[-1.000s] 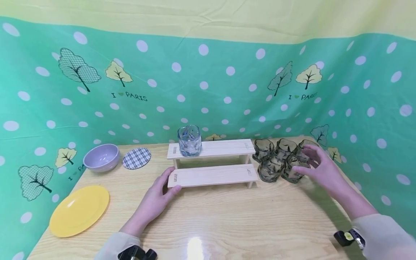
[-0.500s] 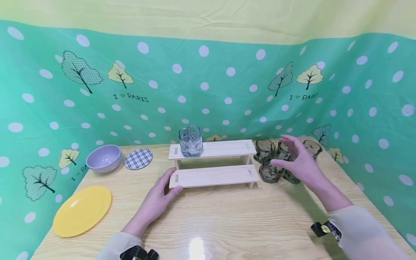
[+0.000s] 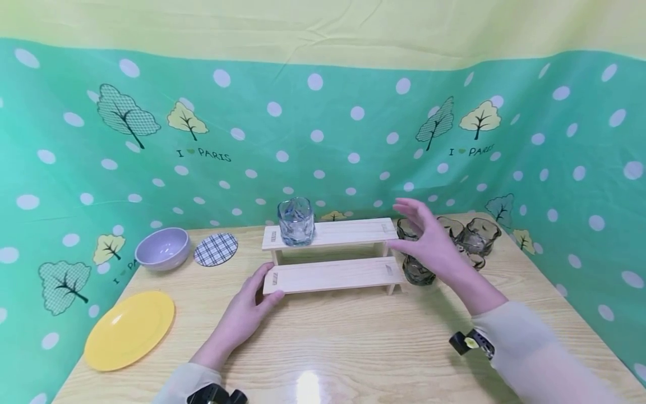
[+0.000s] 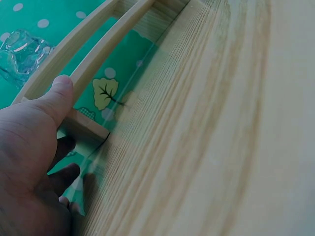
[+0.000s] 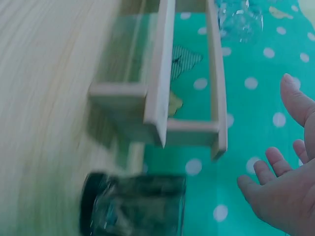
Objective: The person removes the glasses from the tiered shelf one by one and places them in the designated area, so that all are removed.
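Note:
A two-step wooden shelf (image 3: 333,275) stands on the table. My left hand (image 3: 241,314) holds the left end of its lower step, with the thumb at the front edge, as the left wrist view also shows. On the upper step, near its left end, stands a clear bluish glass (image 3: 296,227). My right hand (image 3: 429,244) is raised by the shelf's right end with nothing in it, fingers spread in the right wrist view. Behind and below that hand are several smoky brown glasses (image 3: 479,235), some partly hidden by it.
At the left stand a purple bowl (image 3: 162,249), a checked oval mat (image 3: 216,249) and a yellow plate (image 3: 128,331). A green dotted cloth (image 3: 323,118) encloses the back and sides of the wooden table (image 3: 353,342).
My right hand has moved left from the far brown glasses, across the group, to the shelf's right end. My left hand stays at the shelf's left end; the bluish glass has not moved.

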The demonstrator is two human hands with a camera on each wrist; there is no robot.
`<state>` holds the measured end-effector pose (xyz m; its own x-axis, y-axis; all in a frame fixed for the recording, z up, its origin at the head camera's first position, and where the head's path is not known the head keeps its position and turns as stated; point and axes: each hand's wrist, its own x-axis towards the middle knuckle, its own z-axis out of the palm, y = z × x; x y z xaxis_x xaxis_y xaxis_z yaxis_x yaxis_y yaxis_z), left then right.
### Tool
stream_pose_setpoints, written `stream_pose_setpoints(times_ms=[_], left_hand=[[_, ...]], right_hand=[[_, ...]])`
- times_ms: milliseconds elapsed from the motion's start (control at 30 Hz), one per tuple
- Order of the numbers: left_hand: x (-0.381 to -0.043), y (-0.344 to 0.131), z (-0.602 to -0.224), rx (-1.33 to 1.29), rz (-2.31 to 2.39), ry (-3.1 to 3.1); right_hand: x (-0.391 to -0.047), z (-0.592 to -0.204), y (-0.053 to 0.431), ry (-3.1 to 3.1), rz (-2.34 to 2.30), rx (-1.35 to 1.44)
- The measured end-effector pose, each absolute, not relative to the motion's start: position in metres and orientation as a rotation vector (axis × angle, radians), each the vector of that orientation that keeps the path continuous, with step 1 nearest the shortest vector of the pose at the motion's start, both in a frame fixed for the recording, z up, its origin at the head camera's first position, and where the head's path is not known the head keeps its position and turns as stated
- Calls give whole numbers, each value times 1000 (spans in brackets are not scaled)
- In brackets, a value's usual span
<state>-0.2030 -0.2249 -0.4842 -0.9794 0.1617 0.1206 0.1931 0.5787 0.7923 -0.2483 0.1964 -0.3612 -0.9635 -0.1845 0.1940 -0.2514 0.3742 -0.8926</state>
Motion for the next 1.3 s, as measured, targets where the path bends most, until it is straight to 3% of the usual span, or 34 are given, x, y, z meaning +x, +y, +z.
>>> stream_pose_setpoints(times_ms=[400,1300], left_hand=[[-201,-224,-481,-304,-1436,-2765],[-201,-224,-483,-308,-1435,-2758]], right_hand=[[-259,-363,148,-2396,1919,550],[-276,-363,78,-2354,1989,693]])
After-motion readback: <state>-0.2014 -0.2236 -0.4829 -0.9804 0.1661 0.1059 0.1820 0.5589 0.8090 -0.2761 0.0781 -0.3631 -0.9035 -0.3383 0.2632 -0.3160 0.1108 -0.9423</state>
